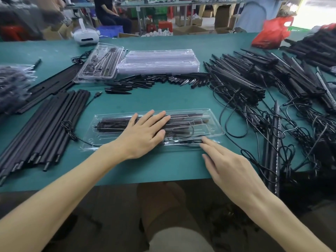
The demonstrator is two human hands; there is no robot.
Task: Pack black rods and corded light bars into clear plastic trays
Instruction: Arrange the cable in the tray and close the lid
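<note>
left hand (pixel 143 135) is flat, palm down, fingers spread at frame center. right hand (pixel 231 170) sits lower right, fingers straight and loose, both forearms bare.

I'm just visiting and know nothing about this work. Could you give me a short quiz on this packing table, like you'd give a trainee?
1. True or false: the left hand lies flat on the filled clear tray.
2. Where is the stack of empty trays? A on the floor; B on the green table, behind the pointed black spikes; C on the person's lap.
3. Fill in: the right hand has its fingertips at the filled clear tray's ____ rim (near or far).

Key: 1 true; 2 B; 3 near.
</note>
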